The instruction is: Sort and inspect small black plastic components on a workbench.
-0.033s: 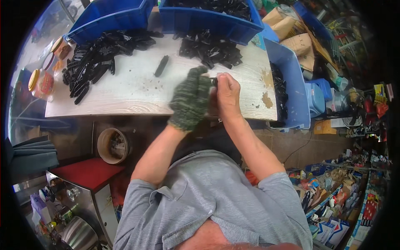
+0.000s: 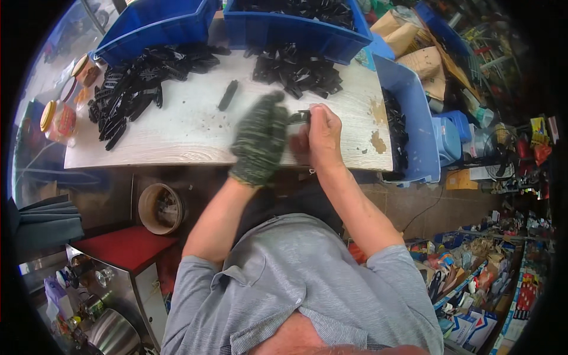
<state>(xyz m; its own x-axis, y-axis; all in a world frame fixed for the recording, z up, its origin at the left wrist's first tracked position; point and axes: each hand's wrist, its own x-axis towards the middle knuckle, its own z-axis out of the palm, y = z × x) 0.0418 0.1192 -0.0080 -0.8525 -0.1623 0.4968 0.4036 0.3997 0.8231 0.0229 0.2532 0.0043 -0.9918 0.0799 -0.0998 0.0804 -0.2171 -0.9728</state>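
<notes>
My right hand (image 2: 324, 133), bare, is closed on a small black plastic piece (image 2: 300, 116) whose end sticks out to the left of the fingers. My left hand (image 2: 258, 139) wears a dark green mottled knit glove and is just left of that piece, with a narrow gap between. Motion smears its fingers, so their grip is unclear. One long black plastic piece (image 2: 228, 96) lies alone on the white table (image 2: 177, 127), beyond the glove. A heap of long black pieces (image 2: 133, 89) is at the far left, and a pile of shorter black pieces (image 2: 299, 74) lies beyond my hands.
Two blue bins (image 2: 157, 29) stand along the far edge, the right-hand blue bin (image 2: 296, 29) filled with black pieces. A lighter blue tub (image 2: 414, 112) adjoins the table's right end. Lidded jars (image 2: 58, 119) stand at the left. Below the table is a round bucket (image 2: 160, 208).
My gloved left hand has moved left, away from the right hand, exposing more of the small black piece. My right hand has stayed nearly in place.
</notes>
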